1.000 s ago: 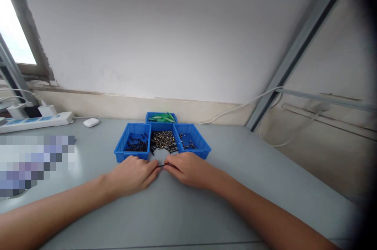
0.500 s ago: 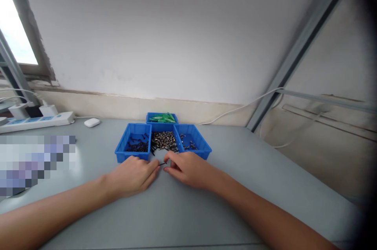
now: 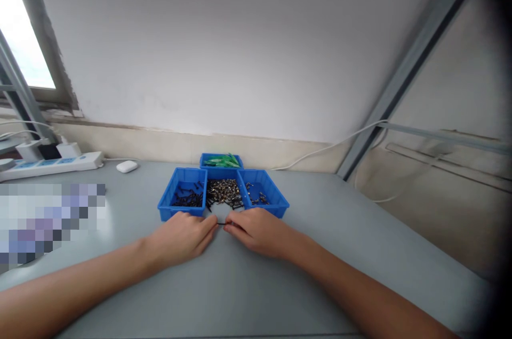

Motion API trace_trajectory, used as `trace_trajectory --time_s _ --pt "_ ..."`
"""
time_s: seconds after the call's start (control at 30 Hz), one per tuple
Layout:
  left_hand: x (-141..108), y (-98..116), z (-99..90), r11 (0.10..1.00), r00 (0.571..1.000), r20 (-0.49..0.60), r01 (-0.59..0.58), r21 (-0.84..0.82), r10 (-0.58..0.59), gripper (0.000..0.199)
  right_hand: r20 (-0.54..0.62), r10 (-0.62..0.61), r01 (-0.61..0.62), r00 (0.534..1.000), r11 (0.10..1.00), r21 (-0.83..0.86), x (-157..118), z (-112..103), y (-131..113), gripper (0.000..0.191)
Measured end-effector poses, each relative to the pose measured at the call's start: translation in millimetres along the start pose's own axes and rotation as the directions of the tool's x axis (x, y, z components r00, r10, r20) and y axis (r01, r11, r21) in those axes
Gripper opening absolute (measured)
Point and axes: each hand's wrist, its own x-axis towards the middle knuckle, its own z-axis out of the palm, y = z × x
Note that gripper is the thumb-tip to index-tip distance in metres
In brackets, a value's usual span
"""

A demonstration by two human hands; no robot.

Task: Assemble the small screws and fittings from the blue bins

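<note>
My left hand (image 3: 191,236), fingers closed in a pinch, grips one end of a thin black screw (image 3: 221,224). At its other end, my right hand (image 3: 256,228) pinches with thumb and index finger; both fingertips cover most of the screw. Just beyond my left hand, a blue bin (image 3: 182,215) holds black screws (image 3: 189,199). Beyond my right hand is another blue bin (image 3: 276,206) with a few small metal pieces (image 3: 259,198). A heap of small shiny metal pieces (image 3: 224,191) lies between the two bins, with black screws along its near edge.
Behind the heap stands a blue bin (image 3: 204,160) of green pieces (image 3: 222,160) near the wall. A white power strip (image 3: 88,160) with plugs and a small white case (image 3: 127,167) sit at the left. A white cable (image 3: 308,155) runs toward the metal post (image 3: 370,136) at right.
My right thumb and index finger have closed on the free end of the screw, where they were apart around it before. The left hand keeps its grip.
</note>
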Motion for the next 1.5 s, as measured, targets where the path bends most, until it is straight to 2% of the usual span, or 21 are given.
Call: trace_trajectory --time_s 0.23,0.47,0.67,0.8,0.9,1.1,1.23,1.3,1.5 --pt "-2.2 0.7 0.7 0.993 0.992 -0.064 -0.113 -0.024 0.111 0.025 -0.037 -0.051 0.057 0.998 0.982 0.180 -3.5 -1.3 -1.7 0.013" --pt "-2.3 2.0 -5.1 0.984 0.989 -0.058 -0.139 -0.112 0.133 0.022 -0.071 -0.108 0.124 0.992 0.948 0.294 -4.5 -3.1 -2.5 0.018" --pt "-1.2 0.8 -4.8 0.984 0.986 -0.085 -0.149 -0.100 0.141 0.020 -0.097 -0.086 0.102 0.992 0.979 0.177 -2.8 -5.1 -2.2 0.024" --pt "-2.1 -2.7 -2.0 0.984 0.972 -0.190 -0.154 -0.092 0.134 0.027 -0.089 -0.061 0.069 0.994 0.993 0.091 -2.7 -6.0 -1.3 0.019" --pt "-3.4 -4.3 -0.9 0.987 0.952 -0.284 -0.139 -0.077 0.111 0.030 -0.049 -0.072 0.074 0.996 0.996 0.046 -2.4 -4.8 -1.2 0.021" --pt "-4.0 -0.9 -1.9 0.970 0.916 -0.331 -0.243 -0.005 0.227 0.032 0.024 -0.126 0.123 0.992 0.989 0.076 -0.5 1.1 -5.7 0.026" --pt "-4.2 0.0 -2.4 0.958 0.898 -0.350 -0.287 -0.006 0.266 0.032 0.009 -0.115 0.114 0.993 0.992 0.061 -0.1 2.8 -4.4 0.023" --pt "-4.4 -0.6 -2.1 0.961 0.904 -0.343 -0.277 -0.011 0.256 0.031 -0.004 -0.108 0.109 0.994 0.993 0.050 0.0 2.0 -2.7 0.022" --pt "-3.3 -1.3 -1.2 0.989 0.974 -0.203 -0.118 -0.086 0.098 0.023 -0.038 -0.024 0.027 0.999 0.997 0.075 -1.0 -4.1 -1.0 0.019"
